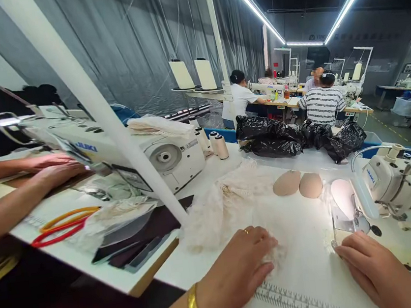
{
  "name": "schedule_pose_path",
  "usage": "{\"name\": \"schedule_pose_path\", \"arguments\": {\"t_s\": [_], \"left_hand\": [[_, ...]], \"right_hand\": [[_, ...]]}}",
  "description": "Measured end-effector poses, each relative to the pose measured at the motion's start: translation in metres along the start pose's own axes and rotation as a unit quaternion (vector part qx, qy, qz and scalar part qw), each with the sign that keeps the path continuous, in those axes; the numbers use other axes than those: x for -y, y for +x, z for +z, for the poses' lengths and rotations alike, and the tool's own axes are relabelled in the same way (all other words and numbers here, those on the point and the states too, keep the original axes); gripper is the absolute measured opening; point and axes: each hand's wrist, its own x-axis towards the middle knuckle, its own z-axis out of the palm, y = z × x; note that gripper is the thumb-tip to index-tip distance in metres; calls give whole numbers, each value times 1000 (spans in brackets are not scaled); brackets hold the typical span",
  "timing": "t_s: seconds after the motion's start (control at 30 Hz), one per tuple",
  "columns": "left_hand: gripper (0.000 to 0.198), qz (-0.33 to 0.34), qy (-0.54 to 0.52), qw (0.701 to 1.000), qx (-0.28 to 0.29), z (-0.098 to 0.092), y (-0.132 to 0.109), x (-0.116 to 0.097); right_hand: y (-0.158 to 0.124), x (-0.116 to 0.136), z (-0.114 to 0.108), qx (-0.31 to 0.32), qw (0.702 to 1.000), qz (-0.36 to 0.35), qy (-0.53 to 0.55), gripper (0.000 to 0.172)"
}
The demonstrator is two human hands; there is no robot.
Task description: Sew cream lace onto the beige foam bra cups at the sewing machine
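Observation:
My left hand (239,271), with a ring and a gold bangle, rests on the white table (304,241) with its fingers curled over a small piece of cream lace (276,254). My right hand (370,268) lies knuckles-up near the needle area of the white sewing machine (398,184), fingers bent down; anything under them is hidden. A heap of cream lace fabric (219,207) lies to the left of my left hand. Two beige bra cups (298,184) sit farther back under the machine lamp.
A co-worker's two arms (27,184) reach to a second sewing machine (134,152) at the left table. Thread cones (217,145), black plastic bags (293,139) and a slanted white pole (112,120) stand behind. Other people sit at far tables.

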Motion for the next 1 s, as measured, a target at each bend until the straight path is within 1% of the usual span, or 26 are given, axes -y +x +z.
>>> {"name": "schedule_pose_path", "arguments": {"t_s": [0.03, 0.07, 0.13, 0.17, 0.23, 0.27, 0.3, 0.33, 0.37, 0.43, 0.47, 0.5, 0.53, 0.57, 0.6, 0.63, 0.67, 0.73, 0.77, 0.8, 0.83, 0.87, 0.9, 0.93, 0.97, 1.0], "left_hand": [[16, 0, -9, 1000, 22, 4, -1, -5], [19, 3, -25, 999, 36, 6, 0, -11], [25, 20, -90, 995, 44, 6, 3, -21], [23, 25, -141, 989, 43, 4, 4, -25], [19, 3, -271, 962, 43, -2, 8, -31], [18, -26, -348, 936, 43, -5, 11, -31], [18, -66, -429, 900, 38, -7, 14, -30], [20, -110, -508, 854, 30, -9, 17, -28], [23, -154, -581, 799, 20, -10, 21, -25], [31, -223, -693, 686, 6, -9, 31, -19], [37, -250, -730, 636, 13, -7, 35, -17], [45, -268, -759, 592, 26, -4, 39, -17], [53, -279, -780, 559, 43, -2, 43, -19], [60, -281, -792, 539, 60, 1, 46, -22], [62, -275, -796, 534, 74, 4, 48, -26], [60, -263, -794, 541, 85, 7, 50, -31], [56, -250, -788, 556, 90, 9, 52, -36], [45, -232, -775, 580, 96, 13, 54, -44], [41, -232, -773, 582, 97, 14, 55, -46], [38, -237, -772, 581, 96, 15, 56, -47], [36, -246, -772, 578, 94, 16, 56, -47], [34, -257, -772, 575, 88, 16, 55, -46], [33, -265, -772, 573, 79, 16, 55, -45], [31, -271, -770, 573, 71, 16, 54, -42], [29, -271, -766, 578, 71, 14, 54, -38], [28, -266, -757, 591, 82, 12, 55, -34]], "right_hand": [[6, 9, 0, 2, 1000, -1, 15, 27], [12, 17, 1, 0, 1000, 2, 31, 29], [23, 30, 5, -13, 998, 17, 55, 37], [28, 35, 7, -24, 997, 22, 64, 43], [36, 44, 9, -49, 994, 24, 99, 47], [39, 49, 8, -58, 989, 27, 135, 41], [42, 53, 7, -63, 979, 43, 189, 31], [45, 57, 4, -66, 962, 77, 255, 20], [47, 62, 1, -69, 935, 121, 326, 16], [50, 70, -6, -78, 866, 213, 446, 31], [51, 73, -9, -85, 836, 245, 483, 37], [52, 75, -11, -94, 816, 265, 505, 42], [53, 77, -12, -105, 803, 277, 517, 45], [54, 78, -12, -114, 793, 285, 526, 47], [55, 78, -11, -120, 778, 293, 543, 48], [56, 78, -10, -127, 753, 303, 570, 48], [56, 77, -8, -135, 719, 315, 605, 48], [56, 74, -5, -152, 636, 346, 673, 50], [55, 73, -4, -164, 598, 362, 696, 52], [54, 71, -3, -177, 567, 374, 712, 53], [52, 69, -2, -189, 546, 380, 722, 54], [49, 67, -1, -197, 535, 380, 729, 55], [45, 66, 1, -197, 534, 379, 730, 55], [41, 65, 3, -192, 546, 378, 723, 56], [36, 63, 6, -186, 566, 379, 708, 56], [32, 62, 9, -181, 590, 384, 687, 55]]}}
